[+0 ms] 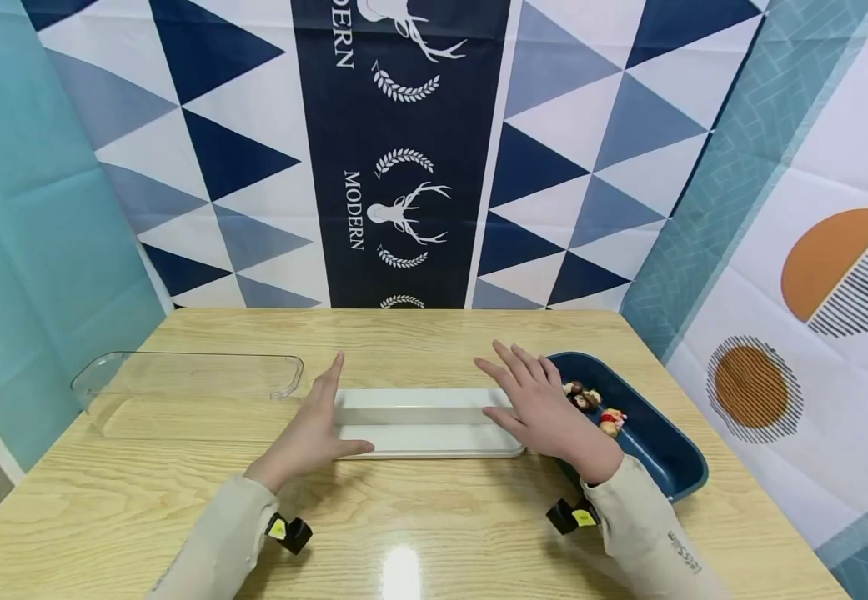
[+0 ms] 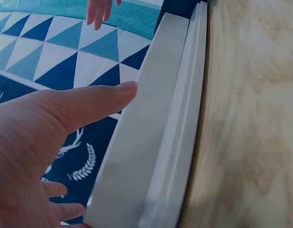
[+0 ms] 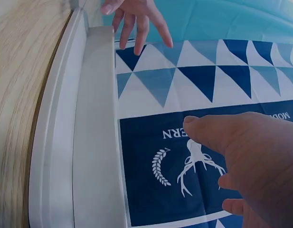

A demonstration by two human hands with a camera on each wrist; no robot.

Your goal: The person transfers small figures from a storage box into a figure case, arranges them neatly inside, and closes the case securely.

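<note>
White stepped stand [image 1: 418,437] sits mid-table, long side running left to right, between your two hands. Your left hand [image 1: 308,429] is at its left end, thumb and fingers spread, gripping nothing. Your right hand [image 1: 540,410] is over its right end, fingers extended and loose, also gripping nothing; can't tell if either hand touches the stand. Transparent plastic case [image 1: 193,396] lies left of your left hand. Navy bin [image 1: 654,458] is just right of the stand, partly behind your right hand, small figurines [image 1: 612,422] inside toward its far left. Wooden table [image 1: 358,525] under everything.
</note>
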